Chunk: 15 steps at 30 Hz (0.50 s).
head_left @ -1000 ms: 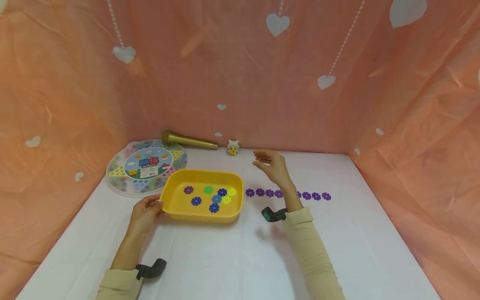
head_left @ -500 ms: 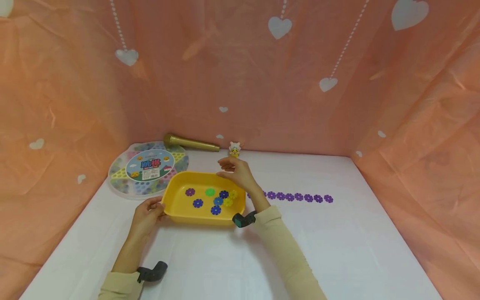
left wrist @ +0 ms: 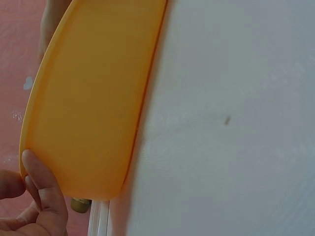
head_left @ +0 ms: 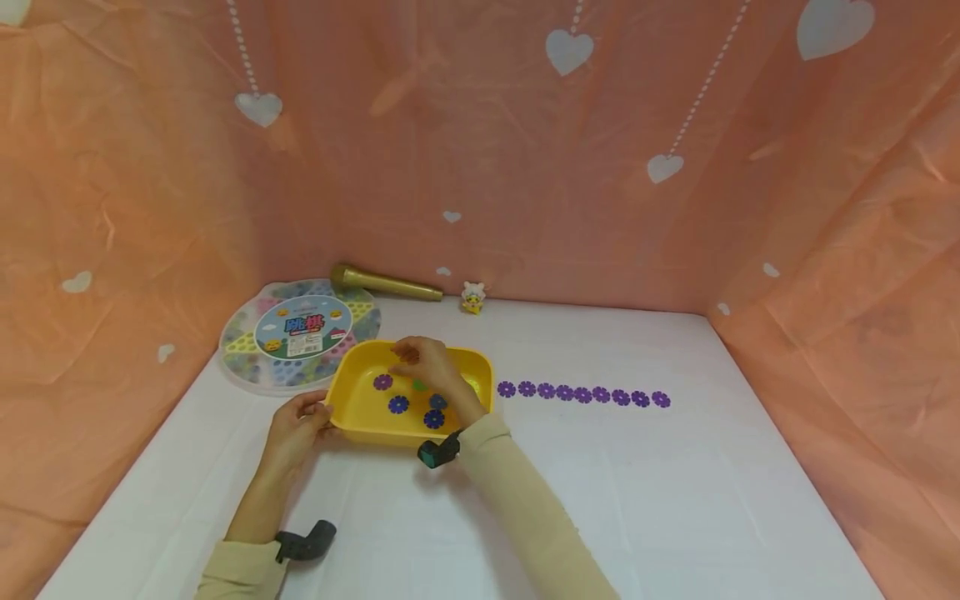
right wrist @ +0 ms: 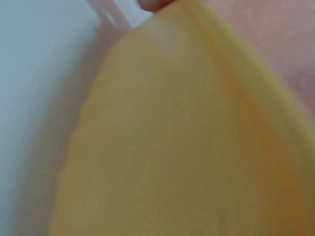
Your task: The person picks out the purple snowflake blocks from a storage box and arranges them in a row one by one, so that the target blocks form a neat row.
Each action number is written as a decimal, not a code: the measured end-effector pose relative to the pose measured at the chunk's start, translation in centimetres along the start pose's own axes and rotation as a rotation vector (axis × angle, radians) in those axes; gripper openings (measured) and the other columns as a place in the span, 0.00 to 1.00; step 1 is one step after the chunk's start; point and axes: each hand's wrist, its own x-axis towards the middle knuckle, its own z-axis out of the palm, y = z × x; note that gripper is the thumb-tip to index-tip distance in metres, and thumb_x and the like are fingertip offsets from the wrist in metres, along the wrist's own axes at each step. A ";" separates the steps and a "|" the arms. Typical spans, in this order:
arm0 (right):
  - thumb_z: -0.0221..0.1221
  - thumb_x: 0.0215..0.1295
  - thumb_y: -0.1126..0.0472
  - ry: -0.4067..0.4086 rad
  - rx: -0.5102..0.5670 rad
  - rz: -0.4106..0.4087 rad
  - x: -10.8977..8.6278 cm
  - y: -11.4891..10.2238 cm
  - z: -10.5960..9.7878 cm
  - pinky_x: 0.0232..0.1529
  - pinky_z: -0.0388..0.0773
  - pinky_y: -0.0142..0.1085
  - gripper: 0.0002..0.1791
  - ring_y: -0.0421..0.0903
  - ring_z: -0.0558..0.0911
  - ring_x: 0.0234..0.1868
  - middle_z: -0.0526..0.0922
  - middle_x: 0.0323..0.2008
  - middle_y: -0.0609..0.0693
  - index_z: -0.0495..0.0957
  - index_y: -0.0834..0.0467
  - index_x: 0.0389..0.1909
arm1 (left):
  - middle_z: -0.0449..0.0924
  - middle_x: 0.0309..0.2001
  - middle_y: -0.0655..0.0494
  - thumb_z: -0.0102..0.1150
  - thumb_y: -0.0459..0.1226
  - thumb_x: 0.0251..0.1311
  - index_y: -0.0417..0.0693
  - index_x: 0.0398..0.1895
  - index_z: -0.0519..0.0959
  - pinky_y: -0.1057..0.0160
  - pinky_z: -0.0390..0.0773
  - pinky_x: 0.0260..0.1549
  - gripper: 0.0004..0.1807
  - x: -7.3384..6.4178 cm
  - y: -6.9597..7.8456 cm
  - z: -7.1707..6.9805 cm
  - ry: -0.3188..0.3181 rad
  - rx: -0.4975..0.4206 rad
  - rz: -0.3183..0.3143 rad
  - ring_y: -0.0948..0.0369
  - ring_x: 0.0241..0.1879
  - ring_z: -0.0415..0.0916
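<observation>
My left hand grips the left rim of a yellow plastic basin. In the left wrist view its thumb lies against the basin's outer wall. Over the basin hovers my right hand, fingers loosely bent, with nothing visible in them. Inside the basin are a purple snowflake disc, dark blue snowflake discs and a partly hidden green disc; my right hand and forearm cover others. The right wrist view is blurred and mostly filled by the basin's wall.
A row of several purple snowflake discs runs rightward from the basin on the white tablecloth. Behind stand a round Chinese checkers box, a gold microphone and a small figurine, before a pink heart-patterned curtain.
My right hand has moved left from above the purple row to over the inside of the basin. The left hand stays on the rim, and the basin has hardly moved.
</observation>
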 end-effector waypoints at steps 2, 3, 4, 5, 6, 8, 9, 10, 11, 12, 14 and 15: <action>0.64 0.58 0.61 -0.021 -0.059 -0.008 0.3 0.0 0.8 0.47 0.75 0.27 0.18 0.46 0.79 0.45 0.81 0.46 0.53 0.78 0.62 0.49 | 0.66 0.31 0.55 0.45 0.26 0.65 0.22 0.59 0.58 0.72 0.79 0.27 0.22 0.0 0.0 0.0 -0.002 -0.006 0.003 0.70 0.23 0.74; 0.64 0.58 0.60 -0.031 -0.083 -0.013 0.4 0.0 1.2 0.46 0.75 0.27 0.18 0.46 0.79 0.44 0.82 0.45 0.54 0.79 0.62 0.48 | 0.66 0.30 0.56 0.46 0.26 0.65 0.22 0.59 0.58 0.72 0.79 0.27 0.22 0.0 -0.1 0.0 -0.003 -0.010 0.003 0.70 0.23 0.74; 0.64 0.58 0.60 -0.039 -0.110 -0.018 0.4 -0.1 1.5 0.46 0.75 0.27 0.18 0.46 0.79 0.44 0.82 0.44 0.54 0.79 0.62 0.48 | 0.66 0.30 0.56 0.46 0.26 0.64 0.22 0.59 0.58 0.72 0.79 0.27 0.22 0.0 -0.1 0.0 -0.003 -0.014 0.003 0.69 0.23 0.74; 0.64 0.57 0.60 -0.045 -0.133 -0.023 0.5 -0.1 1.8 0.46 0.75 0.27 0.17 0.45 0.79 0.43 0.82 0.43 0.54 0.79 0.62 0.47 | 0.66 0.30 0.56 0.46 0.26 0.64 0.22 0.60 0.58 0.72 0.79 0.27 0.22 0.0 -0.1 0.0 -0.005 -0.017 0.002 0.69 0.23 0.74; 0.64 0.58 0.60 -0.049 -0.152 -0.029 0.6 -0.1 2.0 0.45 0.75 0.27 0.17 0.45 0.78 0.43 0.82 0.43 0.54 0.79 0.62 0.47 | 0.66 0.30 0.57 0.46 0.26 0.64 0.22 0.60 0.58 0.72 0.79 0.27 0.23 0.0 -0.1 0.0 -0.006 -0.013 0.001 0.70 0.23 0.74; 0.64 0.57 0.60 -0.049 -0.184 -0.043 0.7 -0.1 2.4 0.45 0.75 0.27 0.17 0.45 0.78 0.41 0.82 0.42 0.54 0.80 0.62 0.46 | 0.66 0.30 0.57 0.47 0.26 0.64 0.22 0.60 0.59 0.72 0.79 0.27 0.23 0.0 -0.1 0.0 -0.002 -0.009 -0.001 0.70 0.22 0.74; 0.64 0.57 0.59 -0.048 -0.191 -0.041 0.7 -0.1 2.6 0.44 0.75 0.27 0.17 0.44 0.78 0.41 0.82 0.42 0.54 0.80 0.62 0.46 | 0.66 0.30 0.57 0.47 0.26 0.64 0.23 0.60 0.59 0.72 0.79 0.27 0.23 0.0 -0.1 0.0 0.001 -0.004 -0.001 0.70 0.22 0.74; 0.64 0.57 0.59 -0.046 -0.206 -0.044 0.7 -0.1 2.7 0.44 0.74 0.26 0.17 0.44 0.78 0.41 0.82 0.42 0.54 0.80 0.61 0.47 | 0.66 0.30 0.57 0.47 0.26 0.64 0.23 0.60 0.59 0.73 0.79 0.27 0.23 0.0 -0.1 0.0 0.005 0.001 -0.002 0.70 0.22 0.74; 0.64 0.57 0.59 -0.047 -0.215 -0.044 0.8 0.0 2.9 0.44 0.74 0.26 0.17 0.44 0.78 0.41 0.82 0.42 0.53 0.80 0.61 0.47 | 0.66 0.30 0.57 0.47 0.26 0.64 0.23 0.60 0.59 0.73 0.79 0.27 0.23 0.0 -0.1 0.0 0.008 0.004 -0.001 0.70 0.22 0.73; 0.64 0.57 0.60 -0.051 -0.228 -0.047 0.8 0.0 3.0 0.44 0.74 0.27 0.17 0.44 0.77 0.41 0.82 0.42 0.53 0.80 0.61 0.47 | 0.66 0.30 0.57 0.47 0.26 0.64 0.23 0.60 0.59 0.73 0.79 0.27 0.23 0.0 0.0 0.0 0.011 0.006 0.000 0.70 0.22 0.73; 0.63 0.58 0.60 -0.061 -0.261 -0.052 0.9 0.0 3.1 0.46 0.74 0.27 0.17 0.44 0.77 0.41 0.82 0.42 0.53 0.79 0.61 0.48 | 0.66 0.30 0.57 0.47 0.25 0.63 0.23 0.60 0.59 0.73 0.79 0.26 0.23 0.0 0.0 -0.1 0.012 -0.001 -0.002 0.70 0.22 0.73; 0.63 0.59 0.61 -0.070 -0.277 -0.055 0.9 0.0 3.2 0.48 0.74 0.28 0.17 0.44 0.77 0.42 0.82 0.43 0.53 0.79 0.61 0.48 | 0.66 0.30 0.57 0.47 0.25 0.63 0.23 0.60 0.59 0.73 0.79 0.26 0.23 0.1 0.0 0.0 0.012 -0.005 -0.003 0.70 0.22 0.73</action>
